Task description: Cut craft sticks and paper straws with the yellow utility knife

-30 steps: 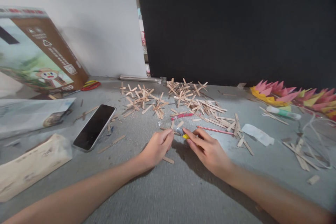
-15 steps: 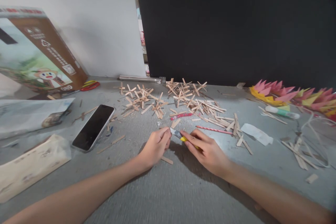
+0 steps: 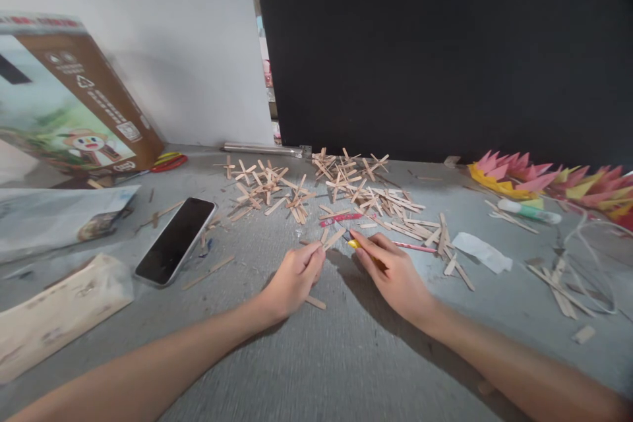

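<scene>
My left hand (image 3: 293, 279) rests on the grey table with its fingers pinched on a small wooden stick (image 3: 334, 238) that points up and to the right. My right hand (image 3: 390, 272) is closed round a yellow utility knife (image 3: 354, 244), only its yellow tip showing past my fingers, just right of the stick. A red striped pencil (image 3: 415, 247) lies right behind my right hand. A short stick (image 3: 315, 302) lies under my left hand. Beyond both hands spreads a heap of wooden sticks and glued crosses (image 3: 346, 191).
A black phone (image 3: 177, 239) lies at the left, with a cardboard box (image 3: 74, 102), a plastic bag (image 3: 54, 217) and a paper packet (image 3: 54, 313) further left. Pink and yellow paper flowers (image 3: 544, 181), a glue tube (image 3: 529, 211), white paper (image 3: 482, 252) and loose sticks sit at the right.
The knife has slid right and away from my left hand; its blade, seen half a second ago near my left fingers, no longer shows. A stick now sticks out of my left fingers.
</scene>
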`<state>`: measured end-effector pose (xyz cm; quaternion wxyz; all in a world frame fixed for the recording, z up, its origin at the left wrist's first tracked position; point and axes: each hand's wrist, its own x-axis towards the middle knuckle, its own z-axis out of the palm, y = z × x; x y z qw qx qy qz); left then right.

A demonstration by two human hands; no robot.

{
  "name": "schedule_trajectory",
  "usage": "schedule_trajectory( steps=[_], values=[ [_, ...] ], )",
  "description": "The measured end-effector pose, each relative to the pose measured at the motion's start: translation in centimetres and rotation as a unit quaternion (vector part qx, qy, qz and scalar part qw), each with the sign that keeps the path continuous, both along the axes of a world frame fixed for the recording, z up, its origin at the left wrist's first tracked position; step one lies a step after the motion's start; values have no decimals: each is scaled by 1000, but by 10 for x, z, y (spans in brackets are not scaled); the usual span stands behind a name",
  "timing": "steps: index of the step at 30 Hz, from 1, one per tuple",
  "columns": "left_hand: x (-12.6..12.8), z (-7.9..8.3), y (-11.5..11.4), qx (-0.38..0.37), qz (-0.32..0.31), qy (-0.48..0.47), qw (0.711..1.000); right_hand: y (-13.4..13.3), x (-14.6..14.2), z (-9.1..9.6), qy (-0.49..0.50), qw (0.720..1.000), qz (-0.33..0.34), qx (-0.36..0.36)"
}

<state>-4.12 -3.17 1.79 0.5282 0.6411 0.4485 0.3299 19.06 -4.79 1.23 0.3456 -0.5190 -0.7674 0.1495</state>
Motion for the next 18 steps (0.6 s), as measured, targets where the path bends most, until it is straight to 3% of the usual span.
schedule_trajectory(
  steps=[12,18],
  values=[
    [2,-1,0,-28,32,-45,998,-6,-1,1,69,997,27,-22],
    [-1,0,1,-44,36,-82,995,-6,0,2,90,995,1,-46]
  ],
)
